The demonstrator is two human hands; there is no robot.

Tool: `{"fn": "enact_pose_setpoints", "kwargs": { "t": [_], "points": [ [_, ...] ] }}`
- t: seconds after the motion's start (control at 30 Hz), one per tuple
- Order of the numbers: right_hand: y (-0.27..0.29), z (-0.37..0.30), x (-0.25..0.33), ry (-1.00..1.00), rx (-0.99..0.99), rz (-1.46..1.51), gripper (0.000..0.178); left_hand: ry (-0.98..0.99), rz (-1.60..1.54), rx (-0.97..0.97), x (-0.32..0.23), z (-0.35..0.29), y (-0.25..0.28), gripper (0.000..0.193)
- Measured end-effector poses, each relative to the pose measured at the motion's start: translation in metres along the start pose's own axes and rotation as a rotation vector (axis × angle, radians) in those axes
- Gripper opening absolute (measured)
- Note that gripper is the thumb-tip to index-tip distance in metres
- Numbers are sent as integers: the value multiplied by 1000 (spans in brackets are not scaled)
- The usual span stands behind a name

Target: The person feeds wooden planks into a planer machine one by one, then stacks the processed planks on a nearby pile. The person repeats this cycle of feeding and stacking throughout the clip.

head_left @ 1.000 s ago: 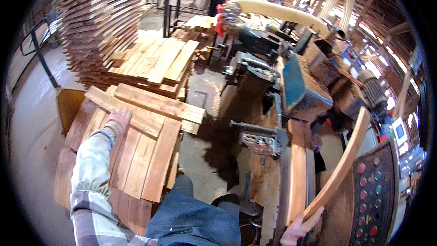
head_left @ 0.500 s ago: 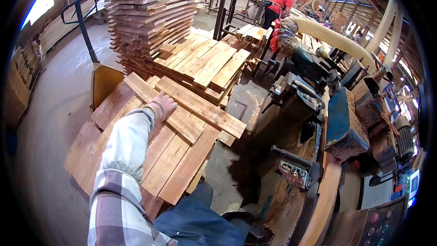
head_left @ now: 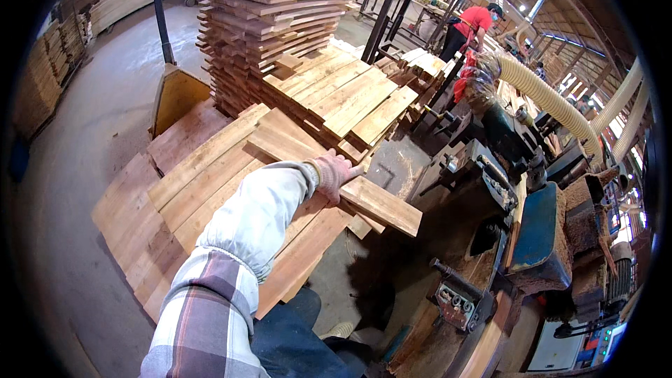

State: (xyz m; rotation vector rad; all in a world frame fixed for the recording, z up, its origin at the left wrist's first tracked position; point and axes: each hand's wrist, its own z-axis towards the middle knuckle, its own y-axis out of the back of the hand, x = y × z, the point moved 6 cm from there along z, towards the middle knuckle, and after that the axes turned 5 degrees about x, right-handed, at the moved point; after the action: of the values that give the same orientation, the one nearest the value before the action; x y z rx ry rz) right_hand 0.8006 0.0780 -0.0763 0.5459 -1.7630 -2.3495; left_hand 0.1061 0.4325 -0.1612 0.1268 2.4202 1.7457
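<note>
My left hand [head_left: 334, 176], in a pinkish knit glove, reaches across a loose wooden board [head_left: 381, 204] with its fingers curled over it. That board lies at an angle on top of a low pile of planks [head_left: 203, 199], and its right end juts out past the pile's edge. Just behind it a second loose board [head_left: 283, 124] shows in part. My glove covers the middle of the held board, so the fingertips are partly hidden. A pale sleeve guard covers my left forearm over a plaid sleeve. My right hand is out of view.
Behind the pile stand more planks [head_left: 343, 101] and a tall stack of boards [head_left: 273, 21]. A yellow pallet jack [head_left: 178, 98] is at left. Machinery with a blue sawdust-covered hood [head_left: 535, 227] and a ribbed hose [head_left: 546, 94] fills the right. A person in red [head_left: 472, 24] works far off.
My left hand has moved right, dragging the loose board with it across the pile. The board now overlaps the second one. The whole view has shifted slightly.
</note>
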Motion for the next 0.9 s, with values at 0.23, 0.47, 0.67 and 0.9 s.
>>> {"fn": "enact_pose_setpoints", "kwargs": {
  "t": [0.23, 0.47, 0.67, 0.9],
  "points": [
    [-58, 174, -27, -155, -348, 85, 68, 120, -276, -220, -16, -71, 34, 105],
    [-2, 223, 194, -8, 43, 1393, 107, -494, -1620, -392, -163, -127, 104, 73],
    [71, 114, 173, -577, 338, 1237, 124, -563, -2448, -339, -349, -145, 71, 58],
    [94, -110, 90, -661, 260, 551, 97, -326, -1298, -518, -401, -152, 9, 104]
  ]
}}
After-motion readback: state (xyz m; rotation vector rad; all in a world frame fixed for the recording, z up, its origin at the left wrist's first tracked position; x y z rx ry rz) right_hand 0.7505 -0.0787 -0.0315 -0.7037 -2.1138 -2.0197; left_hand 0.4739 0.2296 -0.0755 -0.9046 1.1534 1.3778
